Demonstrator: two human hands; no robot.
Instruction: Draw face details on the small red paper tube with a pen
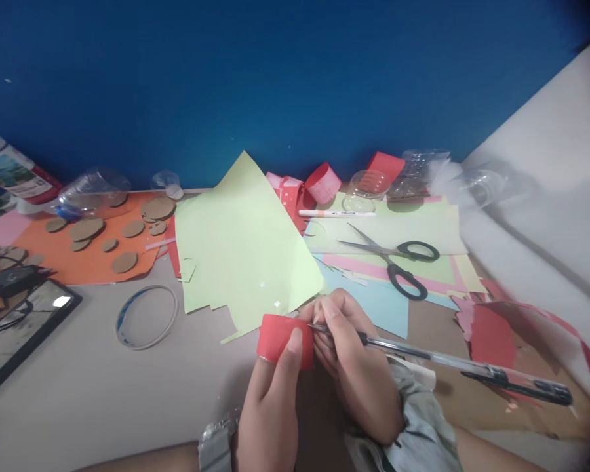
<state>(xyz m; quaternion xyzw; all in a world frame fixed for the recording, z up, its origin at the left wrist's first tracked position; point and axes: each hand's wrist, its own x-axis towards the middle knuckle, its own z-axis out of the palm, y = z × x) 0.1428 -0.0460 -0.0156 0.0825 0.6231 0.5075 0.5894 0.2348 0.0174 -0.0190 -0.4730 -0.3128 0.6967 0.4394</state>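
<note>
A small red paper band (275, 335) is held by my left hand (275, 393), thumb across its front and the other fingers behind or inside it. My right hand (356, 360) is closed around a black-capped clear pen (437, 357). The pen's tip touches or nearly touches the right edge of the red band. The pen's cap end points to the lower right. Fingertips of my right hand are close behind the tip, partly hidden. A large light green paper sheet (240, 242) lies just beyond my hands.
Black-handled scissors (391, 252) lie open on coloured papers at the right. Cardboard discs (87, 229) rest on orange paper (113, 236) at the left, with a tape ring (147, 317) nearer. Red paper rings (323, 183) and plastic bottle pieces (96, 190) stand by the blue wall (275, 85).
</note>
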